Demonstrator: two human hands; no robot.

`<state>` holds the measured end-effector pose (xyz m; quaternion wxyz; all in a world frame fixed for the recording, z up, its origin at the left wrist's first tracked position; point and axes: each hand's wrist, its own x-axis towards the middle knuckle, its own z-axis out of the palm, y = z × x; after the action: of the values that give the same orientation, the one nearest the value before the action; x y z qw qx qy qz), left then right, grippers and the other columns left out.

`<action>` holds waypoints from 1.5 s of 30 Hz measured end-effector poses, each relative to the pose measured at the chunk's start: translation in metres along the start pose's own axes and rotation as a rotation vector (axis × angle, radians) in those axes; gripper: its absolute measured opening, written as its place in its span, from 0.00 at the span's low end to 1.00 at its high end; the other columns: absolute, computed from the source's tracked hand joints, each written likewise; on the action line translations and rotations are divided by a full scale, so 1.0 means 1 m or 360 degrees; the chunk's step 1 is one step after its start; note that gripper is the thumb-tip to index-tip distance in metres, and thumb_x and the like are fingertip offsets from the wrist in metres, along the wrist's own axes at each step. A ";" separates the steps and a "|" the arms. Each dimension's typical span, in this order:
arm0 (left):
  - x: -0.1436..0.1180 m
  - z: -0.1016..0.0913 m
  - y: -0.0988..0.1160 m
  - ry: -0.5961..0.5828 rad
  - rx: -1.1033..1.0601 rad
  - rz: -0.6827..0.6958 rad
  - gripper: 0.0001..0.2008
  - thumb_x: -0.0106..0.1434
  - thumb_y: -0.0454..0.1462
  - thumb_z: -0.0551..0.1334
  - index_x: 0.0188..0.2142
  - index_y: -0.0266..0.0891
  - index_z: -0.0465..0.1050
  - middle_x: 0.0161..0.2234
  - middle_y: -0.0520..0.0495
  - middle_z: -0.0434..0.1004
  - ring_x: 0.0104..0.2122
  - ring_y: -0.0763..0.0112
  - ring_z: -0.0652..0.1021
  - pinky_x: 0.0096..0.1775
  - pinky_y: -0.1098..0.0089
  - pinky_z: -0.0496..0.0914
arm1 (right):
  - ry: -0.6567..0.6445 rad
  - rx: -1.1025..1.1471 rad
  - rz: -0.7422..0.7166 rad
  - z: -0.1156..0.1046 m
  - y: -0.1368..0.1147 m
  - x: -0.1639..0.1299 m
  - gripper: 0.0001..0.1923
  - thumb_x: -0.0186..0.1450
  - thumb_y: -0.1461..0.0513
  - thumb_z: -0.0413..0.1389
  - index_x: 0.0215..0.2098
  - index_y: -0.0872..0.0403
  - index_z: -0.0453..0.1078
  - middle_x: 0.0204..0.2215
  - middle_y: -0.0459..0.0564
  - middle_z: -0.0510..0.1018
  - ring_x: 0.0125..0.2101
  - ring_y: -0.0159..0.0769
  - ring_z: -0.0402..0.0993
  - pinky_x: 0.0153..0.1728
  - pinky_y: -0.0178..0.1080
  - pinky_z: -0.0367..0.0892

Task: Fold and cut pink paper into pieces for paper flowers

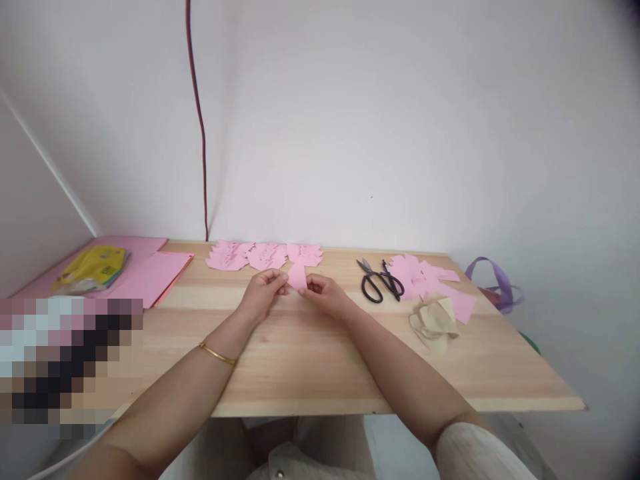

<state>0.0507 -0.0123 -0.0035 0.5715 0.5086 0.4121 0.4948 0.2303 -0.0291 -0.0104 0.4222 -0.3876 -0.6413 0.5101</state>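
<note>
A small piece of pink paper (pixel 297 276) is held between my two hands above the wooden table. My left hand (pixel 266 291) pinches its left side with closed fingers. On the other side, my right hand (pixel 323 293) grips the lower right edge between thumb and fingers. Just beyond lie three cut pink paper shapes with jagged edges: one at the left (pixel 230 256), one in the middle (pixel 267 257) and one at the right (pixel 306 254). Black-handled scissors (pixel 372 288) rest to the right of my hands, their blades pointing toward the wall.
Beside the scissors lie a black pen-like tool (pixel 385 267), pink paper scraps (pixel 417 277) and crumpled tan paper (pixel 436 324). Pink sheets (pixel 145 270) and a yellow packet (pixel 97 267) are at the left. A purple strap (pixel 503 283) hangs past the right edge. A dark red cord (pixel 197 107) runs down the wall.
</note>
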 end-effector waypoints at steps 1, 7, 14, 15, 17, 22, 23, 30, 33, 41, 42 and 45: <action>-0.001 0.001 0.001 -0.0025 0.0072 0.0018 0.12 0.50 0.42 0.65 0.24 0.35 0.69 0.18 0.53 0.67 0.21 0.77 0.68 0.29 0.73 0.64 | 0.0022 0.0045 -0.0009 0.001 0.001 0.000 0.14 0.56 0.54 0.59 0.34 0.56 0.69 0.25 0.44 0.69 0.25 0.28 0.62 0.27 0.32 0.57; -0.012 0.007 0.008 -0.0172 0.0499 0.0042 0.12 0.53 0.43 0.63 0.25 0.36 0.69 0.20 0.53 0.68 0.20 0.77 0.66 0.24 0.74 0.59 | 0.0193 0.0093 0.0009 0.002 0.001 0.000 0.13 0.57 0.53 0.58 0.30 0.56 0.68 0.26 0.45 0.70 0.27 0.30 0.65 0.30 0.34 0.60; -0.014 0.008 0.012 -0.0239 0.0631 0.0060 0.11 0.54 0.43 0.61 0.25 0.37 0.67 0.17 0.57 0.62 0.17 0.79 0.60 0.22 0.75 0.56 | 0.0488 0.0066 -0.0103 -0.008 -0.003 0.003 0.12 0.58 0.54 0.57 0.26 0.55 0.68 0.21 0.42 0.66 0.24 0.28 0.61 0.29 0.33 0.58; -0.014 0.008 0.011 -0.0241 0.0639 0.0063 0.11 0.54 0.43 0.61 0.25 0.37 0.67 0.17 0.57 0.62 0.17 0.79 0.60 0.22 0.75 0.56 | 0.0526 0.0067 -0.0109 -0.010 -0.003 0.004 0.12 0.57 0.54 0.57 0.26 0.55 0.68 0.21 0.42 0.65 0.24 0.28 0.60 0.28 0.33 0.57; -0.013 0.007 0.010 -0.0230 0.0641 0.0068 0.11 0.54 0.43 0.61 0.25 0.37 0.67 0.17 0.57 0.63 0.18 0.78 0.61 0.22 0.75 0.56 | 0.0570 0.0086 -0.0106 -0.011 -0.001 0.004 0.12 0.57 0.53 0.57 0.26 0.54 0.67 0.20 0.41 0.64 0.23 0.28 0.59 0.27 0.33 0.56; -0.013 0.008 0.007 -0.0240 0.0549 0.0084 0.10 0.53 0.42 0.62 0.25 0.37 0.69 0.19 0.55 0.66 0.19 0.77 0.64 0.24 0.74 0.58 | 0.0584 0.0093 -0.0077 -0.012 0.002 0.004 0.13 0.57 0.52 0.57 0.27 0.54 0.66 0.20 0.42 0.63 0.23 0.28 0.58 0.26 0.33 0.56; -0.013 0.008 0.007 -0.0262 0.0530 0.0087 0.10 0.53 0.42 0.63 0.26 0.37 0.70 0.20 0.54 0.67 0.20 0.77 0.66 0.25 0.74 0.59 | 0.0584 0.0083 -0.0066 -0.012 0.002 0.004 0.14 0.57 0.52 0.56 0.27 0.53 0.66 0.20 0.42 0.63 0.23 0.28 0.58 0.27 0.33 0.57; -0.014 0.011 0.007 -0.0312 0.0405 0.0117 0.10 0.54 0.41 0.62 0.32 0.37 0.75 0.31 0.48 0.76 0.31 0.70 0.73 0.36 0.70 0.65 | 0.0448 0.0019 -0.0052 0.001 -0.003 0.001 0.12 0.57 0.54 0.57 0.26 0.54 0.66 0.22 0.43 0.66 0.24 0.28 0.60 0.29 0.34 0.58; -0.014 0.010 0.003 -0.0301 0.0394 0.0113 0.08 0.54 0.39 0.61 0.30 0.36 0.74 0.29 0.48 0.75 0.31 0.70 0.73 0.37 0.70 0.65 | 0.0413 -0.0021 -0.0063 0.011 -0.004 -0.002 0.11 0.57 0.55 0.57 0.26 0.55 0.67 0.23 0.43 0.67 0.25 0.29 0.61 0.29 0.34 0.58; -0.012 0.009 -0.001 -0.0214 0.0485 0.0082 0.04 0.49 0.34 0.59 0.20 0.37 0.67 0.20 0.54 0.67 0.23 0.75 0.66 0.28 0.73 0.60 | 0.0558 -0.0083 -0.0089 0.006 -0.009 -0.002 0.12 0.58 0.54 0.56 0.26 0.54 0.66 0.23 0.44 0.67 0.26 0.30 0.61 0.29 0.34 0.60; -0.012 0.009 0.000 -0.0212 0.0506 0.0063 0.04 0.49 0.34 0.59 0.20 0.37 0.66 0.19 0.54 0.66 0.22 0.75 0.66 0.27 0.74 0.59 | 0.0597 -0.0079 -0.0086 0.003 -0.009 -0.001 0.12 0.58 0.53 0.55 0.26 0.54 0.65 0.22 0.44 0.66 0.26 0.30 0.61 0.29 0.34 0.59; -0.012 0.008 0.001 -0.0225 0.0538 0.0033 0.04 0.49 0.34 0.59 0.20 0.37 0.66 0.19 0.54 0.66 0.21 0.76 0.65 0.26 0.74 0.58 | 0.0654 -0.0032 -0.0068 -0.004 -0.007 0.001 0.13 0.59 0.52 0.55 0.26 0.53 0.64 0.20 0.43 0.63 0.24 0.29 0.58 0.28 0.34 0.58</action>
<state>0.0564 -0.0254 -0.0016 0.5003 0.6352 0.4429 0.3874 0.2337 -0.0284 -0.0032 0.5509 -0.4741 -0.5548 0.4049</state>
